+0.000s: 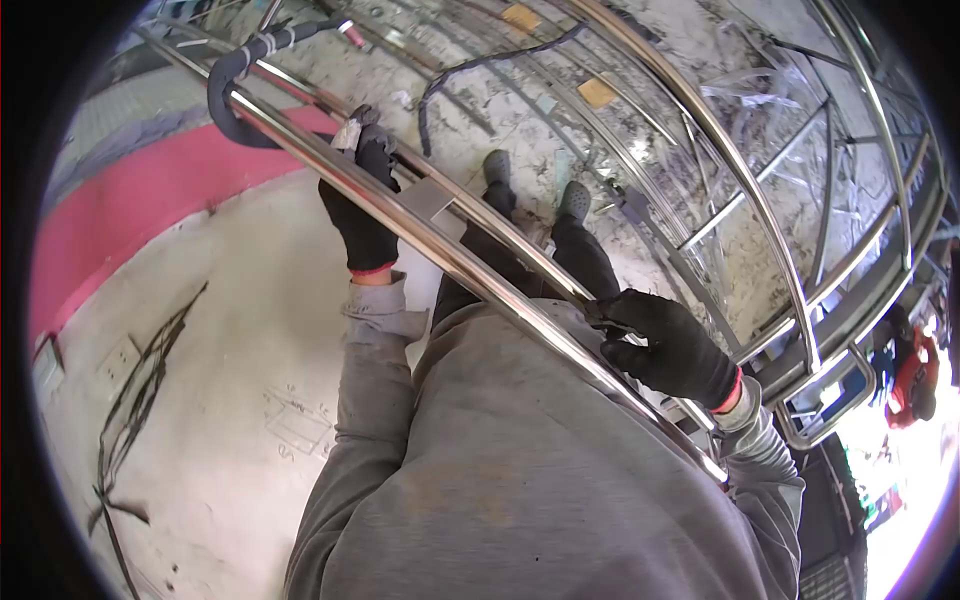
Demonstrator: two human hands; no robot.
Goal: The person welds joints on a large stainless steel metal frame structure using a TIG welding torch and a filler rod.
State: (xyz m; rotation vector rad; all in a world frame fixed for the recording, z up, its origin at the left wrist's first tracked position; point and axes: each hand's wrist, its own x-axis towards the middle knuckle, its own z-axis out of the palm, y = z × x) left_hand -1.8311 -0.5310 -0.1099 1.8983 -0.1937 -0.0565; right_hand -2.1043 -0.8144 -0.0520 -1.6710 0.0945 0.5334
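Note:
Two joined shiny metal tubes [470,268] run slantwise across my front, with a short flat plate [427,198] bridging them. My left hand [362,225], in a black glove with a red cuff, reaches behind the nearer tube. Its fingers are closed on a small pale, crumpled piece [347,136], whose kind I cannot make out. My right hand [672,345], gloved alike, is at the farther tube. Thumb and fingertips there are pinched around something dark; glove and shadow hide what it is.
A dark hose or padded cable [222,98] loops over the tubes' far left end. Bent tube frames [800,290] stand to the right. More metal bars [560,110] lie on the dirty floor. At left are a pink band [150,215] and a dark wire bundle [140,400]. A person in red [912,380] is far right.

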